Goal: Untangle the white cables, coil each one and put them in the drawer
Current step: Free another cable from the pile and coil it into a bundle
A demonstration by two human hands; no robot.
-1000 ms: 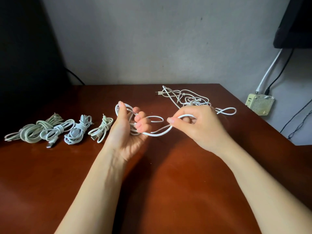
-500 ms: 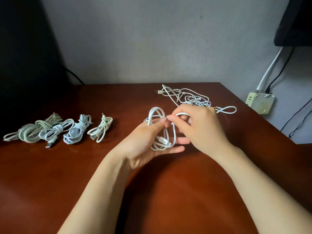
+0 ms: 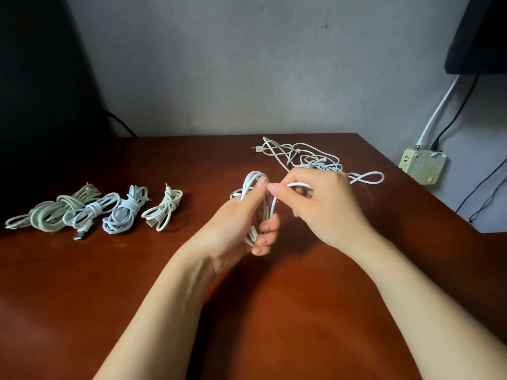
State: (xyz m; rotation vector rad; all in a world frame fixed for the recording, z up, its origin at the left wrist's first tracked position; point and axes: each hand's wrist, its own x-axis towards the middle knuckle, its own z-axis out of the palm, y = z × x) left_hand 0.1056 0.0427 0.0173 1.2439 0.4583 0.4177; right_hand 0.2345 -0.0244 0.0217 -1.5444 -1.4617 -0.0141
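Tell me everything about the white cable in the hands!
The cable is thin, white and smooth, like plastic. It is wound into several long upright loops. The left hand grips the loops, thumb near their top, fingers curled round the bottom. The right hand pinches a loose strand that curves down to the bundle.

Left hand (image 3: 230,226), right hand (image 3: 332,212) bare; forearms (image 3: 170,311) bare.
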